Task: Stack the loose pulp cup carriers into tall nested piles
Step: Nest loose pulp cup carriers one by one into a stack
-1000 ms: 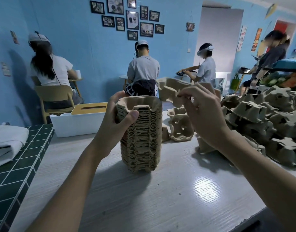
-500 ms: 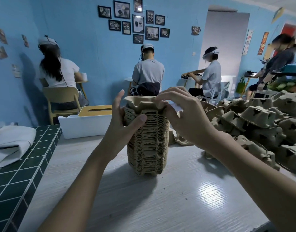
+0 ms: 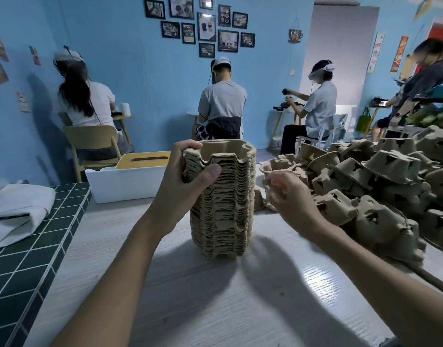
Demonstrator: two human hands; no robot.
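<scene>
A tall nested pile of brown pulp cup carriers (image 3: pixel 224 211) stands upright on the pale table (image 3: pixel 215 296), in the middle of the view. My left hand (image 3: pixel 183 181) grips the pile's upper left side, fingers over the top rim and thumb on the front. My right hand (image 3: pixel 288 194) hovers just right of the pile, blurred, fingers loosely curled and holding nothing, apart from the pile. A big heap of loose cup carriers (image 3: pixel 380 181) covers the table's right side, most lying upside down.
A white box with a wooden lid (image 3: pixel 130 176) stands behind the pile at left. A green tiled counter (image 3: pixel 22 259) with a folded white cloth (image 3: pixel 15 211) borders the table's left edge. Several people sit or stand at the blue wall beyond.
My right hand set a carrier on top of the pile, let go and drew back to the right. My left hand stayed on the pile.
</scene>
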